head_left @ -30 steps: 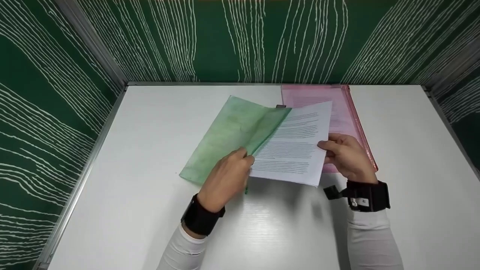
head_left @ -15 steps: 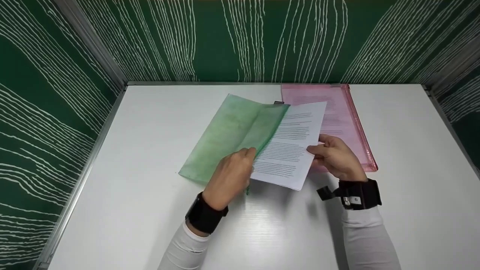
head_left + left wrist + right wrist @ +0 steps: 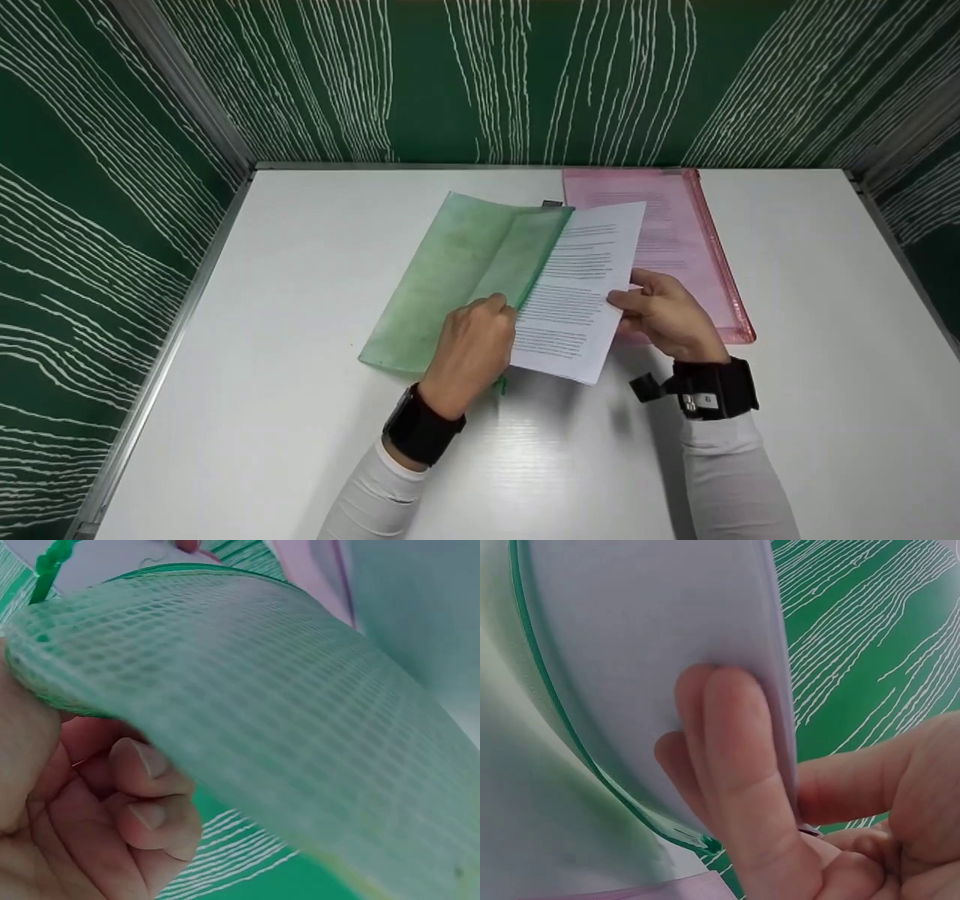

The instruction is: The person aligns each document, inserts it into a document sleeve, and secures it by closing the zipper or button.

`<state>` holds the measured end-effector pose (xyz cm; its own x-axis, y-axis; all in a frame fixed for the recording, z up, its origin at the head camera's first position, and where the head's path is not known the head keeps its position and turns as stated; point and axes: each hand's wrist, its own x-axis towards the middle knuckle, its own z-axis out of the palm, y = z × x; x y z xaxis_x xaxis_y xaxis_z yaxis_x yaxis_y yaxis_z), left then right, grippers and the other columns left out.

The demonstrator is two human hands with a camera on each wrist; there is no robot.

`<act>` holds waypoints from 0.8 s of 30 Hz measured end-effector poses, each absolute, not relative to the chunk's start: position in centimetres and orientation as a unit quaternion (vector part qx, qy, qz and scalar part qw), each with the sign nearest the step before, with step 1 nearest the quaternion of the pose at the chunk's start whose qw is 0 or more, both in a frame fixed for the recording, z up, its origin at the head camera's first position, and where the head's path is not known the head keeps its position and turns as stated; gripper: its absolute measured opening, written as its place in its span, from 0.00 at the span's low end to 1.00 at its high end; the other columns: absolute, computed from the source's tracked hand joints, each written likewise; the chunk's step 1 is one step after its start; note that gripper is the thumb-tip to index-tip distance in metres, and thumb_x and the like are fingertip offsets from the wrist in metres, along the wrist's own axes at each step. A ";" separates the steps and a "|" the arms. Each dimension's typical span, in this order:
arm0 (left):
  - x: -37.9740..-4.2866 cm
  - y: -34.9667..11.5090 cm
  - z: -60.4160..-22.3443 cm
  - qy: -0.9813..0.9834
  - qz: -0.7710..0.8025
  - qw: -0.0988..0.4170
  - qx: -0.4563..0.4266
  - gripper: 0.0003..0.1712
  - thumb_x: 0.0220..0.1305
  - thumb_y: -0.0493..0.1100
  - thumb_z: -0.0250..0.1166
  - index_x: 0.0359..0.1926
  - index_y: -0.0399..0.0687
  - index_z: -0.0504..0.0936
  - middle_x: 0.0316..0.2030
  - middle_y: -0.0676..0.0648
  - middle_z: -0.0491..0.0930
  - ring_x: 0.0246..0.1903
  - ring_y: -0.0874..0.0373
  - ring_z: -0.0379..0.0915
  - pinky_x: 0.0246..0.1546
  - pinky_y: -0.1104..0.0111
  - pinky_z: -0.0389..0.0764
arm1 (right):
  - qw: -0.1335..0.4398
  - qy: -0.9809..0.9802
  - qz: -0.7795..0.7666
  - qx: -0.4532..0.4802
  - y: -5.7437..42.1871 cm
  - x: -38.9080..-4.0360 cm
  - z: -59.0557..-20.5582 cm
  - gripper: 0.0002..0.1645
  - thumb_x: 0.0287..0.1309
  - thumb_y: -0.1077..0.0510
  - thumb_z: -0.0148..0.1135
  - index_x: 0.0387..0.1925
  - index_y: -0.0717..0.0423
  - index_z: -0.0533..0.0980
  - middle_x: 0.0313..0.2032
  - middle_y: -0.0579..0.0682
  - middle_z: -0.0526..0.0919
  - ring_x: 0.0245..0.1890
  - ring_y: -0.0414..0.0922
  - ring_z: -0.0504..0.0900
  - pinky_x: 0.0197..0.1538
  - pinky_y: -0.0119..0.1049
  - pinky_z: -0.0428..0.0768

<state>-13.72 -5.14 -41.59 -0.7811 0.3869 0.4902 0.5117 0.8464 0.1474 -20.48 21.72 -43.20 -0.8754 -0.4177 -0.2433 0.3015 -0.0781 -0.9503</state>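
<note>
A green mesh zipper pouch (image 3: 450, 277) is held slanted above the table, its mouth facing right. My left hand (image 3: 474, 349) grips the pouch by the near end of its opening edge; in the left wrist view the mesh (image 3: 247, 697) runs off from the curled fingers (image 3: 161, 821). Printed paper sheets (image 3: 577, 300) stick partly out of the mouth, the rest inside. At their right edge my right hand (image 3: 670, 315) pinches them, thumb on top. The right wrist view shows fingers (image 3: 739, 742) flat against the back of the paper (image 3: 645, 637).
A pink zipper pouch (image 3: 675, 240) with a printed sheet inside lies on the white table (image 3: 315, 247) at the back right, partly behind the paper. A small black tab (image 3: 552, 203) shows at the green pouch's far corner. Green walls with white lines (image 3: 457, 82) border the table.
My right hand has moved left with the paper sheets, so less of them shows outside the green pouch. My left hand has shifted slightly right, still gripping the pouch edge.
</note>
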 end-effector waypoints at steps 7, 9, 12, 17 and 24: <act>-13.6 -5.0 -41.5 -0.923 -0.163 0.240 -0.254 0.28 0.62 0.21 0.60 0.13 0.48 0.63 0.17 0.51 0.63 0.21 0.66 0.48 0.17 0.75 0.57 | 0.245 0.636 -0.730 -0.046 21.6 -20.5 -43.4 0.27 0.75 0.70 0.50 0.69 0.79 0.59 0.48 0.57 0.88 0.37 0.48 0.91 0.42 0.39 0.88; -13.5 -4.9 -41.5 -0.920 -0.172 0.240 -0.257 0.28 0.61 0.21 0.60 0.13 0.48 0.62 0.18 0.51 0.63 0.21 0.65 0.48 0.17 0.75 0.57 | 0.248 0.634 -0.731 -0.046 21.5 -20.5 -43.5 0.27 0.75 0.69 0.50 0.69 0.80 0.59 0.47 0.58 0.88 0.37 0.48 0.91 0.42 0.40 0.88; -13.4 -4.8 -41.4 -0.917 -0.184 0.239 -0.260 0.26 0.62 0.21 0.59 0.13 0.47 0.64 0.18 0.51 0.63 0.21 0.65 0.48 0.17 0.75 0.58 | 0.251 0.630 -0.734 -0.047 21.3 -20.5 -43.6 0.27 0.75 0.69 0.50 0.68 0.80 0.58 0.46 0.58 0.89 0.35 0.48 0.91 0.41 0.39 0.88; -13.2 -4.7 -41.4 -0.913 -0.194 0.241 -0.264 0.25 0.62 0.21 0.57 0.14 0.46 0.65 0.18 0.51 0.63 0.22 0.65 0.48 0.18 0.75 0.59 | 0.259 0.622 -0.737 -0.051 20.8 -20.5 -43.8 0.27 0.76 0.69 0.47 0.69 0.80 0.58 0.45 0.58 0.89 0.31 0.45 0.90 0.35 0.34 0.87; -13.0 -4.6 -41.2 -0.909 -0.196 0.245 -0.274 0.26 0.62 0.20 0.56 0.15 0.48 0.61 0.18 0.50 0.64 0.22 0.66 0.48 0.18 0.75 0.57 | 0.276 0.609 -0.742 -0.054 20.5 -20.6 -44.0 0.25 0.77 0.69 0.43 0.69 0.79 0.56 0.42 0.58 0.88 0.31 0.44 0.89 0.36 0.33 0.87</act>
